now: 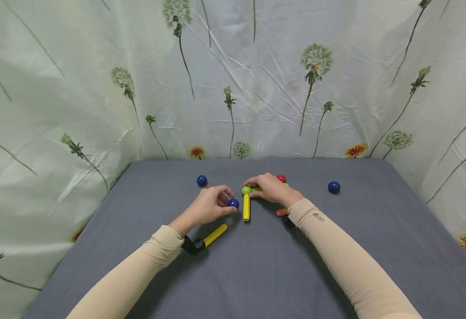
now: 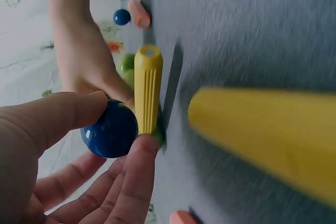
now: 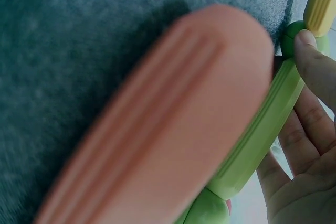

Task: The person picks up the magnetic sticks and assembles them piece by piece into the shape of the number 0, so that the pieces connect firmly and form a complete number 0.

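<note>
My left hand (image 1: pixel 210 206) pinches a glossy blue ball (image 2: pixel 110 129) between thumb and fingertips, just left of a joined toy piece. That piece has a yellow ridged stick (image 1: pixel 246 208) meeting a green ball (image 1: pixel 246 190), from which a green ridged stick (image 3: pixel 262 124) runs to another green ball (image 3: pixel 207 208). My right hand (image 1: pixel 270 188) holds the piece at the first ball, thumb on the ball in the right wrist view. In the head view this hand hides most of the green stick. A red ball (image 1: pixel 281 178) shows just behind the right hand.
On the grey table (image 1: pixel 248 274), a loose yellow stick (image 1: pixel 216 235) lies below my left hand. An orange stick (image 1: pixel 282 212) lies under my right wrist. One blue ball (image 1: pixel 202 180) sits back left, another blue ball (image 1: pixel 334 187) right. A flowered curtain (image 1: pixel 256 88) hangs behind.
</note>
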